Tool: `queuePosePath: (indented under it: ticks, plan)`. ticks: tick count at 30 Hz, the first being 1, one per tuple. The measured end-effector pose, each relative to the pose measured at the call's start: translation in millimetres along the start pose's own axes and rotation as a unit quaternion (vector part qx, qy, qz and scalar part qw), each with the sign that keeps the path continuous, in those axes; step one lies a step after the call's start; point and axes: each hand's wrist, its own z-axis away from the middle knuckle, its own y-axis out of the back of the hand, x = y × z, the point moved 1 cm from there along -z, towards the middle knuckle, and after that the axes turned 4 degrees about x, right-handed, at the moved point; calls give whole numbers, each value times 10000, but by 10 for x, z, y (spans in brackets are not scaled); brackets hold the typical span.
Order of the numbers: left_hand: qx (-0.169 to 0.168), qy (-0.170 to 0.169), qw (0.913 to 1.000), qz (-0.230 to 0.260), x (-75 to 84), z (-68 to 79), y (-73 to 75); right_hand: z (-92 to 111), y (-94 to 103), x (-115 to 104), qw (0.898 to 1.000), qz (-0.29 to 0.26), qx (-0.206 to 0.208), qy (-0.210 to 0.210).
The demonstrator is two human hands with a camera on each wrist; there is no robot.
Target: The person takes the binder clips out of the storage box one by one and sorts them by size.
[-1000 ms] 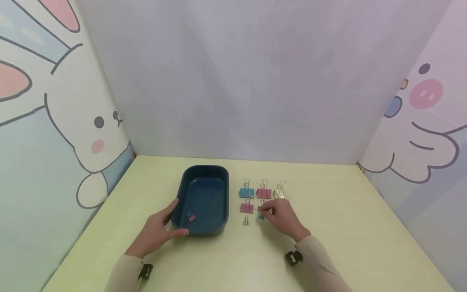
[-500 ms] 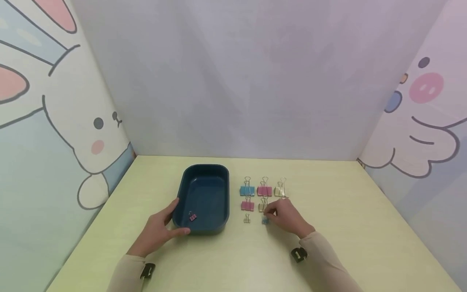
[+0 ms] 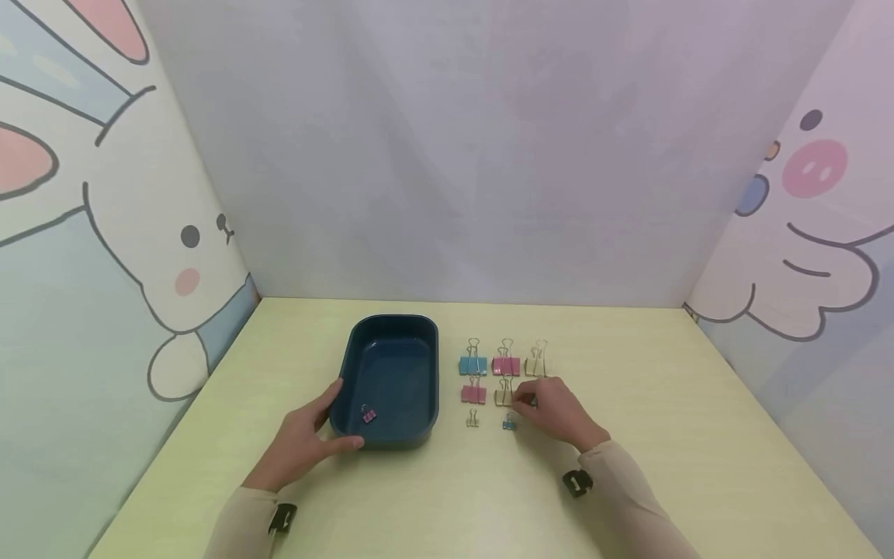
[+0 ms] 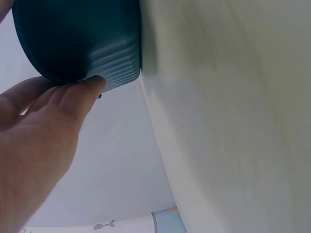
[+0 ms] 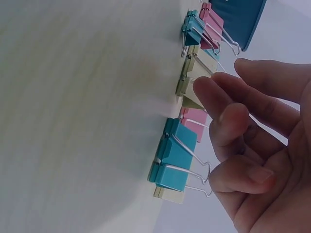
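My left hand [image 3: 299, 436] holds the near-left corner of a dark blue tray [image 3: 434, 396], thumb along the front rim and fingers against the outer side wall [image 4: 116, 68]. A small pink binder clip [image 3: 369, 414] lies inside. My right hand [image 3: 556, 411] hovers over a medium blue binder clip [image 5: 177, 155], mostly hidden from the head view; its fingers are loosely bent, with nothing between thumb and fingertips in the right wrist view. Left of this hand are a medium cream binder clip [image 3: 503, 397], a small blue binder clip [image 3: 509, 424] and a small cream binder clip [image 3: 472, 421].
Large blue [image 3: 472, 366], pink [image 3: 506, 366] and cream [image 3: 534, 367] binder clips stand in the back row, right of the tray. A medium pink binder clip [image 3: 473, 395] stands before them. The pale table [image 3: 447, 505] meets a grey back wall [image 3: 447, 194].
My right hand has let go of the small blue binder clip, which now stands on the table, and has moved right to the medium blue one. The left hand stays on the tray.
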Motion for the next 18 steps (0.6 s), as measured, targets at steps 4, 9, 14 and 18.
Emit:
queuePosePath:
  ticks: [4,9,14,18]
  plan:
    - [-21,-67,10000,-62,11,2,7,-5,8,18,10000,-26,-16,-62]
    - [2,-47,10000,-56,0,1,-4,-14,27,-4,10000,-74,14,-65]
    - [28,-23,10000,-42,-13,2,-17,-37,53,-60,9998,-113,123,142]
    - [32,-56,10000,-69,-11,5,-17,-81,55,-130,9993,-251,136,261]
